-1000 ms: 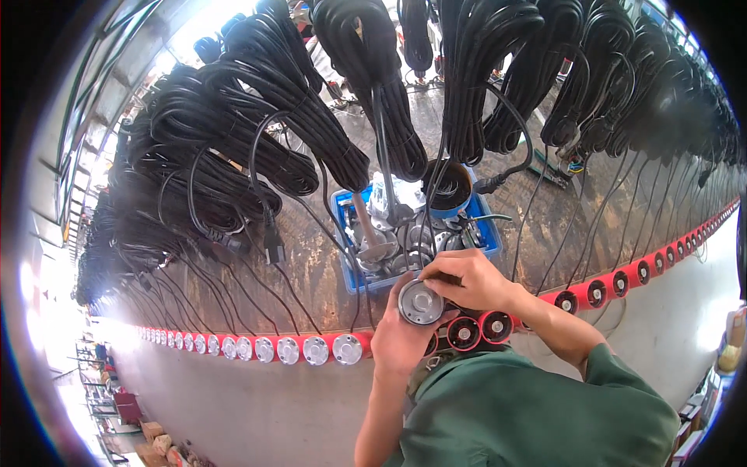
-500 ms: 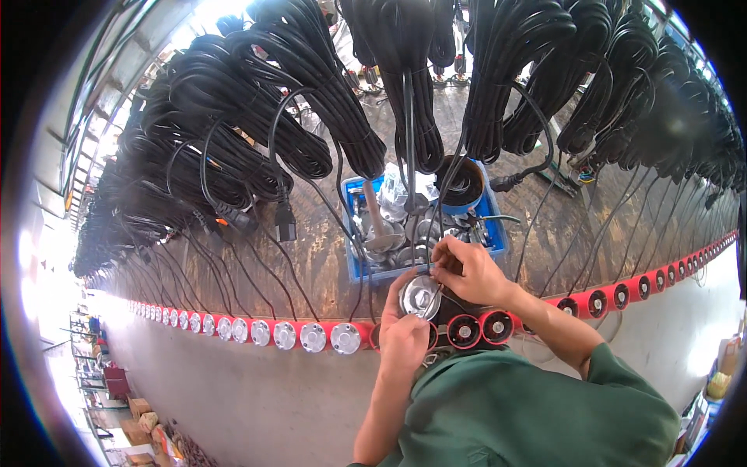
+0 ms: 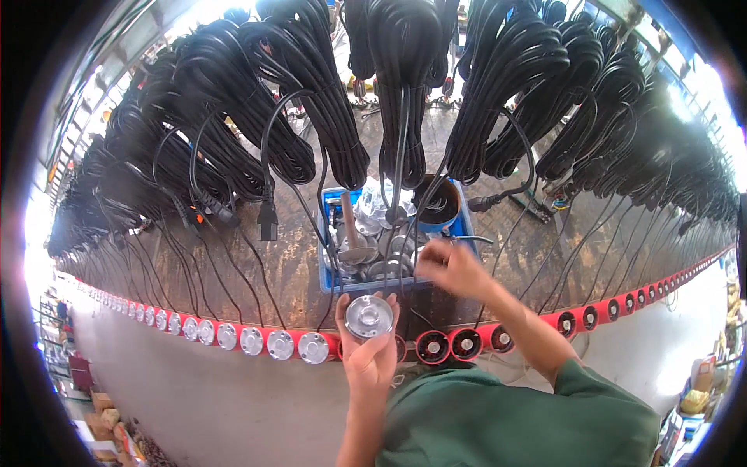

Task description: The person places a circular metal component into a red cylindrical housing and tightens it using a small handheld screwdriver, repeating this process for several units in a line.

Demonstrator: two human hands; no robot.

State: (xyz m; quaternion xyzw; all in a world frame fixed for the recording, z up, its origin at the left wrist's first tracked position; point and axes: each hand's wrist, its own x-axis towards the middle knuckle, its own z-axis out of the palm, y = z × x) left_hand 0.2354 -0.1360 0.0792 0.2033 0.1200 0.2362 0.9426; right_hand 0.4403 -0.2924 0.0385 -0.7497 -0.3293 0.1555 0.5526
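Observation:
My left hand (image 3: 367,359) grips a round silver metal end cap (image 3: 368,317) with a raised centre, thumb over its lower edge and fingertips round the rim. Whether a red housing sits behind this cap is hidden by the hand. Off to the right, my right hand (image 3: 455,268) hovers at the front right of a blue bin (image 3: 331,282), its fingers smeared by motion. The bin holds loose silver metal parts (image 3: 387,268), a mallet-like tool (image 3: 349,222) with a wooden handle, clear plastic bags (image 3: 381,204) and a dark round tub (image 3: 438,204).
Along the table's front edge runs a long row of red housings, capped ones (image 3: 313,348) to the left and open ones (image 3: 433,347) to the right. Thick bundles of black cable (image 3: 334,128) hang above the worn wooden table (image 3: 299,292). Thin cords lead down to the row.
My right hand has left the end cap and moved up over the bin's front edge. The cap in my left hand now faces up more fully, and the whole view has shifted.

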